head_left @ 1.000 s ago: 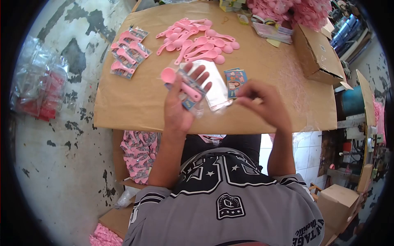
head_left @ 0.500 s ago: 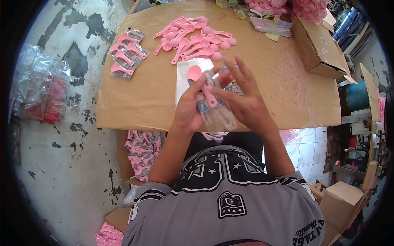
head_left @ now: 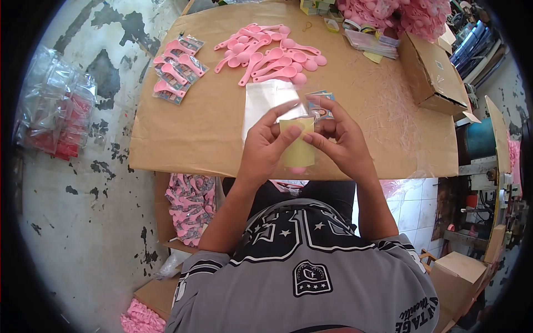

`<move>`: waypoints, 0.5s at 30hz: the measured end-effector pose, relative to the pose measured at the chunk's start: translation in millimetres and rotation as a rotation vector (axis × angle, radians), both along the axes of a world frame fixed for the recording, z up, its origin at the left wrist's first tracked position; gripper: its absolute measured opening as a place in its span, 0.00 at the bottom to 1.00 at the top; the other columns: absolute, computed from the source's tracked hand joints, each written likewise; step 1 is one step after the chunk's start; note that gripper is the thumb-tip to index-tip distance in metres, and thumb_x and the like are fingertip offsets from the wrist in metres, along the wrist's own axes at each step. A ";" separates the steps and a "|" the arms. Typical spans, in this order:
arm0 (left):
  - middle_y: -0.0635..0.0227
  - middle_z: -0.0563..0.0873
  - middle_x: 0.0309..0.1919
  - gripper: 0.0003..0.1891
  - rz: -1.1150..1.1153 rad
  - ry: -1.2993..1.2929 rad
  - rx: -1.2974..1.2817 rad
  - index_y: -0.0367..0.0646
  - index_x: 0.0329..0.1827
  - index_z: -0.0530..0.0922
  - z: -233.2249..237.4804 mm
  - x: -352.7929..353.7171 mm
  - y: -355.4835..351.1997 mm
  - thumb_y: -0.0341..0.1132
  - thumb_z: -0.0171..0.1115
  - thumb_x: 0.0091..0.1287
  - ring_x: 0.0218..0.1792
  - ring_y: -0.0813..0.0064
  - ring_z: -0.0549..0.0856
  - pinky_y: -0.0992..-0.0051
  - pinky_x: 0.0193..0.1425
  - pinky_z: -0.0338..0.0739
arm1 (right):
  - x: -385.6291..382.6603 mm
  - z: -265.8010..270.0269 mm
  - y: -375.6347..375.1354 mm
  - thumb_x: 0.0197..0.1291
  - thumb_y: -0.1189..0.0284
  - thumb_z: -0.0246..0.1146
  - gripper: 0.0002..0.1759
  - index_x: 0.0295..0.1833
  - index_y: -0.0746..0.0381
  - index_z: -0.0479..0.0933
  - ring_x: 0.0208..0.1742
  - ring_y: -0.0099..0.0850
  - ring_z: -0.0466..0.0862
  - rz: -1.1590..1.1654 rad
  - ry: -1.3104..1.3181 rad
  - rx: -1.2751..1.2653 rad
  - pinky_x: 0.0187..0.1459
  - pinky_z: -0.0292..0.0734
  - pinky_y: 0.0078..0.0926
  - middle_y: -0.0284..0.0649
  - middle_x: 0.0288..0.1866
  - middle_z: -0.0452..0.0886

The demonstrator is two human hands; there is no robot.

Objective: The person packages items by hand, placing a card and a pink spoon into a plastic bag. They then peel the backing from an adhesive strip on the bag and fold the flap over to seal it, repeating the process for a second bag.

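Note:
My left hand (head_left: 262, 149) and my right hand (head_left: 345, 143) pinch a clear plastic packet with a yellow card back (head_left: 298, 152) between thumbs and fingers, above the table's near edge. The rounded end of a pink spoon (head_left: 298, 170) shows below the card; the card hides the rest. Clear plastic at the packet's upper end lies between my raised forefingers. Beyond my left hand is a stack of clear bags on a white sheet (head_left: 259, 105). Printed blue cards (head_left: 322, 101) lie partly behind my right fingers. Farther back is a heap of loose pink spoons (head_left: 272, 65).
Packed spoons with printed cards (head_left: 176, 72) lie on the table's left. A cardboard box (head_left: 436, 72) stands at the right, near scattered clear strips (head_left: 388, 111). Pink spoons in bags (head_left: 413, 16) sit at the back right. A carton of packed spoons (head_left: 190, 208) is below the table's left edge.
The packet has been turned over: its yellow back now faces up and the spoon's rounded end points toward me. My right hand, spread open before, has closed on the packet beside my left.

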State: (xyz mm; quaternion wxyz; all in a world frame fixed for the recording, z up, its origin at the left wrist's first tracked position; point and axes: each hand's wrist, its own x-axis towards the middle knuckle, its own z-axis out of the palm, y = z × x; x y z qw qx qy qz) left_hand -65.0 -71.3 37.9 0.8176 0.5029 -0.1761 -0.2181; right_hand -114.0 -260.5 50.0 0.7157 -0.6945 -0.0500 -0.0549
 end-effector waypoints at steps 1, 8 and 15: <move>0.58 0.92 0.52 0.29 0.028 -0.010 0.023 0.33 0.80 0.68 -2.8 0.6 -0.3 0.33 0.65 0.80 0.48 0.79 0.90 0.80 0.52 0.84 | -0.3 0.3 0.7 0.70 0.75 0.72 0.28 0.73 0.62 0.76 0.37 0.19 0.83 -0.008 0.027 0.022 0.42 0.78 0.22 0.36 0.35 0.86; 0.64 0.93 0.39 0.29 0.191 -0.115 0.203 0.43 0.82 0.70 6.2 -11.6 -5.1 0.29 0.65 0.79 0.34 0.86 0.88 0.84 0.35 0.80 | 17.2 5.0 -2.4 0.61 0.78 0.75 0.21 0.60 0.59 0.85 0.51 0.40 0.85 -0.495 -0.704 -0.747 0.53 0.80 0.35 0.41 0.56 0.87; 0.82 0.70 0.21 0.34 0.227 -0.366 0.471 0.46 0.85 0.68 10.9 -21.3 -11.1 0.27 0.66 0.77 0.23 0.92 0.65 0.82 0.27 0.58 | 29.8 -0.4 10.0 0.55 0.78 0.75 0.20 0.56 0.59 0.88 0.60 0.44 0.81 -0.551 -0.743 -0.855 0.60 0.79 0.41 0.39 0.64 0.84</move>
